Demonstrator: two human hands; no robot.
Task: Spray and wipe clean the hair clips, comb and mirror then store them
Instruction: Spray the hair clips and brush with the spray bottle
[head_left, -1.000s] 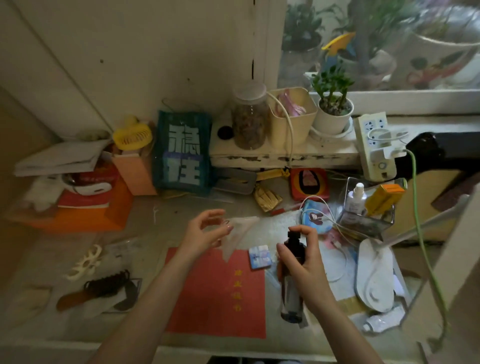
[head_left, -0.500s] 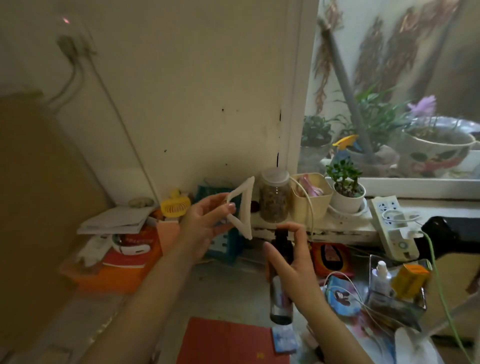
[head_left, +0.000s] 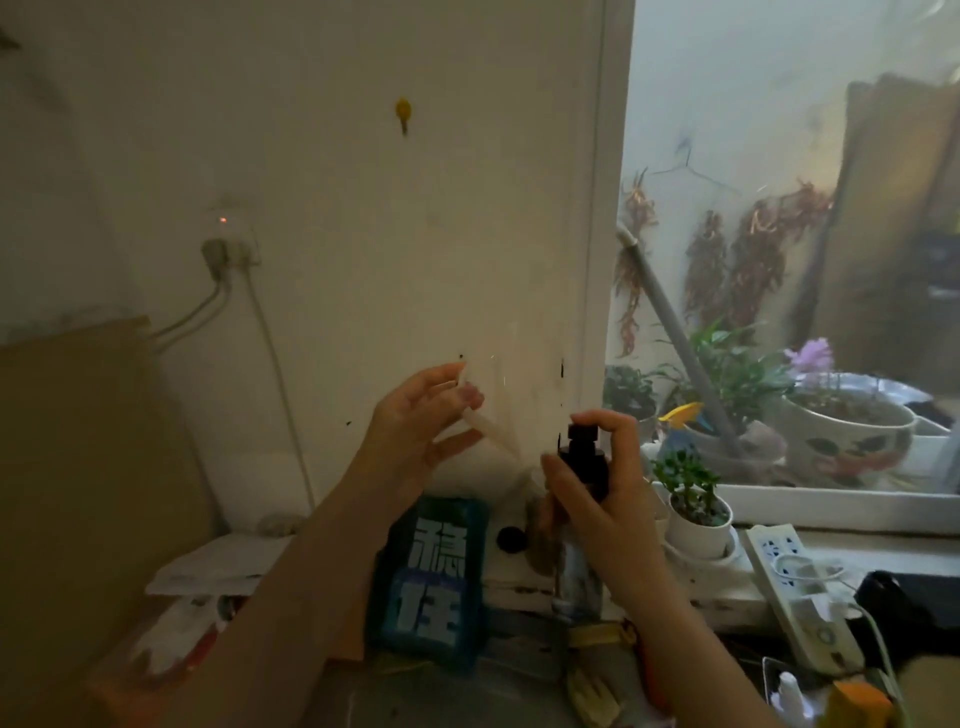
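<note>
- Head view, what has changed: over the last second both hands have risen from low over the desk to in front of the wall, and the camera has tipped up with them, so the red mat, the comb and the other clips seen a second ago have dropped out of frame.
- The left hand (head_left: 421, 426) pinches a pale hair clip (head_left: 485, 423) between thumb and fingertips, at about 10 o'clock from the bottle head and just beside it.
- The right hand (head_left: 602, 499) is wrapped round a spray bottle (head_left: 582, 499), forefinger curled over the black pump cap, nozzle facing the clip at 9 to 10 o'clock.
- Half a second ago the clip showed as a crisp open triangle; now it is smeared and washed out, possibly by motion or by mist, and I cannot say which.
- Judgement: this is the spraying step on one clip, early in the job; wiping and storing look not yet done, and comb and mirror are out of sight.
- Materials and shapes: the clip looks like thin, hard, translucent cream plastic, slim-barred and light. The bottle is a slender cylinder, dark at the neck with a glossy lower body, likely slick when wet.
- Behind, at 6 o'clock from the clip, stands a teal card (head_left: 428, 582) with bold white characters; at 3 o'clock from the bottle, a small plant in a smooth white pot (head_left: 696, 525).
</note>
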